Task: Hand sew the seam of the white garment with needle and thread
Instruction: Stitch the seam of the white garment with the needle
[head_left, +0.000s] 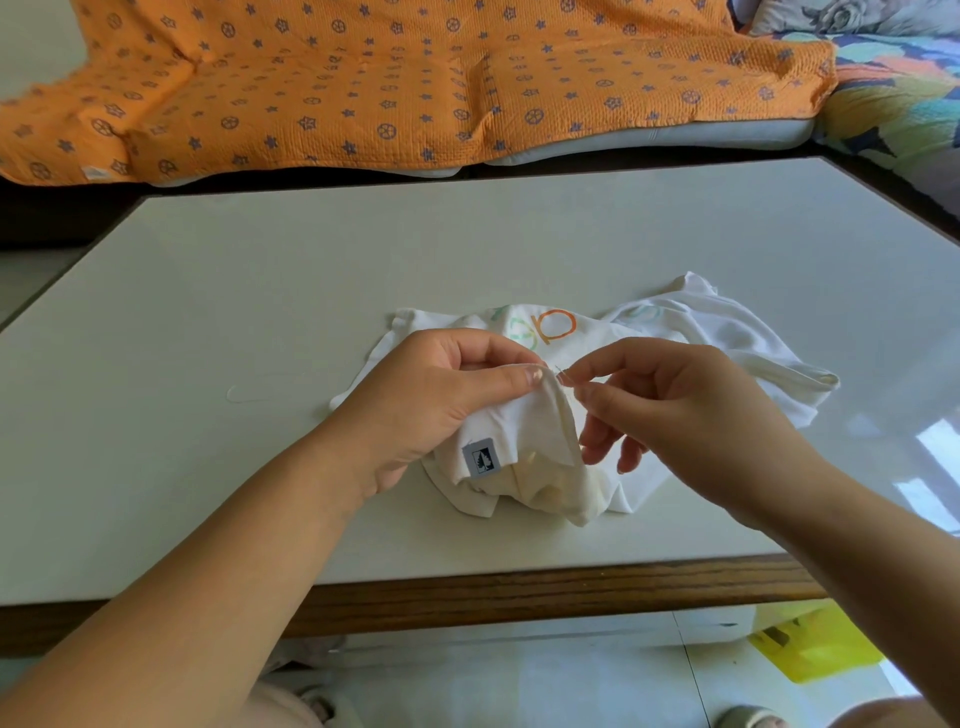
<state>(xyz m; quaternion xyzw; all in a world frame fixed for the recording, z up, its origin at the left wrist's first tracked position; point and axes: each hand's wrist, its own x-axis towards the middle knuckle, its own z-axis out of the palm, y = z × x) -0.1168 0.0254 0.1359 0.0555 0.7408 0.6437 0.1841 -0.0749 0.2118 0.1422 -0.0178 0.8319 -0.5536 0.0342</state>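
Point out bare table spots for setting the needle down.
Bare table: the wide strip between the white garment and the far edge, and the area left of it. Crowded: near middle, where the left hand grips the garment and the right hand pinches the needle.

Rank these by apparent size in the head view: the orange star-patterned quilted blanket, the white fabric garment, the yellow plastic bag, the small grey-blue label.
1. orange star-patterned quilted blanket
2. white fabric garment
3. yellow plastic bag
4. small grey-blue label
The blanket lies farthest from the camera, yet looks largest.
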